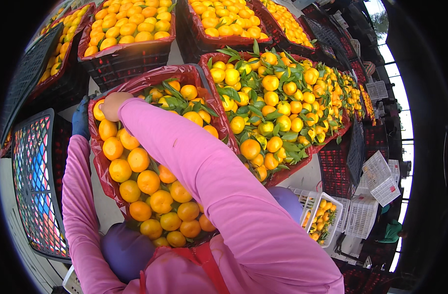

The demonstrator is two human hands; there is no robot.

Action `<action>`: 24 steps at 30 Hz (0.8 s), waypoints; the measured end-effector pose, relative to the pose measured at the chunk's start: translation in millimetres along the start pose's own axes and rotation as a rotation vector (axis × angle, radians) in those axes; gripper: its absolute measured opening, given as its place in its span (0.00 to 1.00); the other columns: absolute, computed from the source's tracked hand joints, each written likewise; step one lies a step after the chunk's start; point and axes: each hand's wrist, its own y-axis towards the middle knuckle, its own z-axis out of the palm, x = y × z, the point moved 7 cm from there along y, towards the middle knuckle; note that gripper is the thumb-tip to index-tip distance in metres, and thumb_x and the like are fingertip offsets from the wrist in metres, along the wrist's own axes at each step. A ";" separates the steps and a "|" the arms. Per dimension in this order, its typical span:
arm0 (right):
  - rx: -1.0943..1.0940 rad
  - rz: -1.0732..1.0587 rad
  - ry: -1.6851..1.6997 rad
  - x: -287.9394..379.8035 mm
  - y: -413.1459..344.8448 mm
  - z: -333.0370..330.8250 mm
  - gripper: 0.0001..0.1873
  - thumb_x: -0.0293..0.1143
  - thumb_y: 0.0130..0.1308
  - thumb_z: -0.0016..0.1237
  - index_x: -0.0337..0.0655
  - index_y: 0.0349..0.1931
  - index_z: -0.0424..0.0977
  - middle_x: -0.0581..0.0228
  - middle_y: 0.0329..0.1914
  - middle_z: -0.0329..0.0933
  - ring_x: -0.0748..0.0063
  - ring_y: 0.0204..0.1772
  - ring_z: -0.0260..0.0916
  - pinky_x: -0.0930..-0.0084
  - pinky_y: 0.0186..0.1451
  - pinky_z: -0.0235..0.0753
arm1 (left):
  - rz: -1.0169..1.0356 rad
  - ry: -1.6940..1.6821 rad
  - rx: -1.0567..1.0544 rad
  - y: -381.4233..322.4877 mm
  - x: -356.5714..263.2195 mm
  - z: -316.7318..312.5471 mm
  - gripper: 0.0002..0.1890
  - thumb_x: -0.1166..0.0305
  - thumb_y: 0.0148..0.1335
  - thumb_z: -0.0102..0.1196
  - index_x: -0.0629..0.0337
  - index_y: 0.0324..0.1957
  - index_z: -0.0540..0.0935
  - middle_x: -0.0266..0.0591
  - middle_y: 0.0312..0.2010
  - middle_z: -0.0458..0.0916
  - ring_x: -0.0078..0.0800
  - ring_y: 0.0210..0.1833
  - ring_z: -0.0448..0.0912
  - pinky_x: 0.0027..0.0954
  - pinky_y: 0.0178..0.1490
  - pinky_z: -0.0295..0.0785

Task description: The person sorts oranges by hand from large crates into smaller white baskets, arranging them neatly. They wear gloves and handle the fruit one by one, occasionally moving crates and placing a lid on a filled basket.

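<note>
A crate with a red plastic liner (99, 158) stands before me, packed with orange mandarins (149, 182) at the near and left side. Leafy mandarins (189, 92) lie looser at its far end. My right hand (114, 105), bare, reaches across to the far left corner, its fingers on a mandarin (98, 110) there; some fingertips are hidden. In a blue knitted glove, my left hand (80, 118) is against the outside of the crate's left rim. Whether it grips the liner is hidden. My right sleeve covers part of the fruit.
To the right, a lined bin (270, 110) is heaped with leafy mandarins. Filled crates (126, 60) stand beyond. A black mesh crate (36, 183) is close on my left. White baskets (361, 217) and a basket of mandarins (334, 220) are at the right.
</note>
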 end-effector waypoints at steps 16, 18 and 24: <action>-0.499 0.891 -0.403 -370.6 -263.6 -177.0 0.32 0.54 0.62 0.58 0.41 0.55 0.63 0.43 0.50 0.80 0.45 0.53 0.80 0.51 0.53 0.79 | 0.720 0.484 -0.217 -124.0 -120.4 33.4 0.19 0.68 0.73 0.49 0.61 0.63 0.74 0.47 0.60 0.77 0.35 0.58 0.78 0.33 0.62 0.71; -0.546 0.876 -0.472 -374.3 -266.7 -174.6 0.31 0.49 0.63 0.59 0.42 0.56 0.60 0.45 0.48 0.81 0.43 0.51 0.80 0.51 0.51 0.79 | 0.945 0.802 -0.128 -166.9 -140.0 88.4 0.19 0.70 0.72 0.51 0.63 0.62 0.75 0.50 0.58 0.78 0.39 0.59 0.78 0.34 0.64 0.70; -0.791 0.600 -0.290 -306.0 -271.8 -179.9 0.37 0.47 0.59 0.63 0.33 0.60 0.63 0.41 0.47 0.81 0.45 0.51 0.80 0.56 0.50 0.79 | 1.038 1.403 0.229 -202.3 -104.6 151.7 0.24 0.58 0.66 0.56 0.58 0.60 0.77 0.53 0.61 0.74 0.53 0.65 0.70 0.48 0.70 0.61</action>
